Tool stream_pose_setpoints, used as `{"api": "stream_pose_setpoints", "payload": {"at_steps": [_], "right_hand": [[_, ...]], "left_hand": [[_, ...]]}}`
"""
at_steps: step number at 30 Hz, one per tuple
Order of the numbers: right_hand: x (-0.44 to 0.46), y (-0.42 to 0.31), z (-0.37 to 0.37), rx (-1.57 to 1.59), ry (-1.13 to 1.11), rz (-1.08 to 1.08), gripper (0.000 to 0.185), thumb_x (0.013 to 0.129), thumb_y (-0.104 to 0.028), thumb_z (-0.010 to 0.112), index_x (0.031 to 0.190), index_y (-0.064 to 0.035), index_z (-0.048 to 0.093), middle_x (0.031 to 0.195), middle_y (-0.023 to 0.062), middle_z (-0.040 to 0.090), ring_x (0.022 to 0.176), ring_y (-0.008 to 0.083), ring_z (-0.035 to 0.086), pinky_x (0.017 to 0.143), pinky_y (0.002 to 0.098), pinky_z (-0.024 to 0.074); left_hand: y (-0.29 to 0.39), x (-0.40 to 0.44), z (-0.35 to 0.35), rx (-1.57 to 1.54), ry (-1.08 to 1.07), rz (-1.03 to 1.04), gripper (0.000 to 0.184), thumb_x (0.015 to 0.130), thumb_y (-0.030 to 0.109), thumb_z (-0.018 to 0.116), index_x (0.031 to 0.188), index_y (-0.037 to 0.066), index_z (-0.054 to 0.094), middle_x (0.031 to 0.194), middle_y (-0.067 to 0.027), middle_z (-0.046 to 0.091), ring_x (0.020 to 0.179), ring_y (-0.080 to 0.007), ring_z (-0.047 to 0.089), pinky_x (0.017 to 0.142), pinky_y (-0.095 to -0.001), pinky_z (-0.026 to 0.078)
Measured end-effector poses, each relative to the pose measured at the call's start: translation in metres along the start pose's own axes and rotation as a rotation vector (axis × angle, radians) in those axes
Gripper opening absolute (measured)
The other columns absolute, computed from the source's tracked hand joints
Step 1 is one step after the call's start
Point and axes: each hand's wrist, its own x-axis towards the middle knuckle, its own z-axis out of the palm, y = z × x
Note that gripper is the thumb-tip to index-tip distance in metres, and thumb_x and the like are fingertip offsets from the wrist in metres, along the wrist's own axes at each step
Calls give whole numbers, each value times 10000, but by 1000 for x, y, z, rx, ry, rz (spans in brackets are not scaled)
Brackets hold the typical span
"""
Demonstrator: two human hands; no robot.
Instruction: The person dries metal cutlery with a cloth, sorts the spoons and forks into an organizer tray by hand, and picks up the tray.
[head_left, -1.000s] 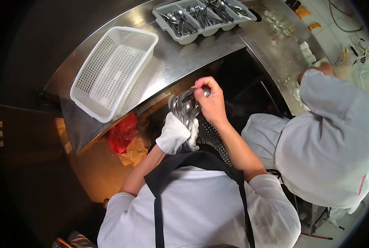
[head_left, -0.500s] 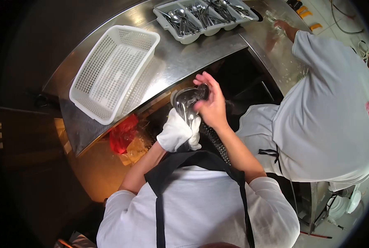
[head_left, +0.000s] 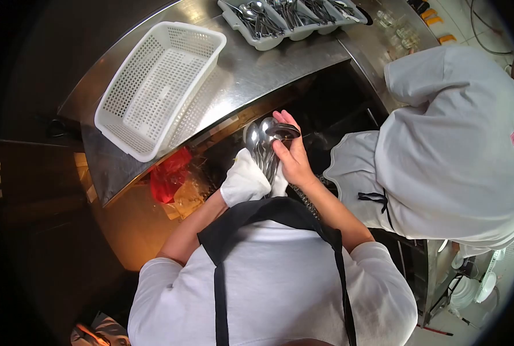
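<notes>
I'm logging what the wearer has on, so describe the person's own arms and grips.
The left arm and right arm wear short, plain white sleeves, ending around the elbows. White fabric covers much of the left grip; glove or cloth, I cannot tell. The right grip is bare, and no watch shows.

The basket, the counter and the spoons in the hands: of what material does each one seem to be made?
Basket: probably plastic, white, with regular holes that look moulded.
Counter: metal, likely stainless steel, dull-shiny with blurred glare.
Spoons: polished metal, perhaps steel, with bright mirror-like highlights.
</notes>
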Motion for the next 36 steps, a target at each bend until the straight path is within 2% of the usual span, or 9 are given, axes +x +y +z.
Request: {"api": "stream_pose_setpoints", "payload": {"at_steps": [3,7,10,15,19,23,26,30,36], "right_hand": [[3,-17,-11,45,16,-164,722,921,-183,621,1500,10,235,1549,163,273,1415,264,314,1146,385,254],[17,-49,-27,-284,54,-196,373,962,-141,577,1302,8,544,1327,183,562,1236,263,544,1047,337,397],[10,-58,-8,-522,184,-159,240,992,-85,518,1190,12,612,1124,155,689,1056,233,663,928,304,490],[11,-52,2,-698,225,-295,503,862,-284,714,1235,18,562,1077,191,677,1038,313,649,951,386,467],[34,-103,17,-1058,-15,-135,802,741,-527,758,1277,20,517,956,206,674,923,345,655,894,427,454],[53,-97,33,-1445,-244,144,567,747,-504,735,985,3,644,733,178,668,712,362,665,682,423,502],[53,-82,29,-1208,-168,6,342,806,-328,663,925,-8,642,677,177,646,660,380,644,658,457,504],[57,-91,23,-955,-177,140,282,817,-146,594,1064,-13,632,701,184,631,671,372,635,654,441,494],[62,-55,13,-832,-170,-173,316,838,-123,666,1140,-39,626,763,129,636,741,271,653,715,347,509]], "left_hand": [[-12,-3,2,-219,60,268,289,705,309,721,824,57,644,881,-124,630,824,-342,588,726,-412,464],[-26,19,8,-471,-178,309,266,657,314,779,775,113,650,792,-100,625,739,-308,602,659,-381,471],[-2,13,-6,-310,16,358,224,702,297,747,731,106,633,719,-94,622,661,-302,609,596,-388,471],[7,15,-4,119,287,392,218,788,244,634,630,100,596,610,-92,599,533,-325,584,516,-444,449],[-15,20,3,212,123,661,130,735,182,624,642,94,602,587,-108,580,526,-353,566,504,-470,428],[-6,17,11,230,373,839,72,657,137,650,672,69,633,610,-101,568,547,-332,553,492,-461,414],[14,8,-14,226,1,383,204,761,272,681,722,75,641,626,-83,591,632,-301,619,578,-453,474],[4,0,-15,64,5,271,201,728,277,707,715,86,642,630,-67,599,608,-276,619,568,-421,476],[-4,-1,-19,-363,-28,98,185,719,236,715,693,66,645,612,-79,618,562,-247,622,548,-388,488]]}}
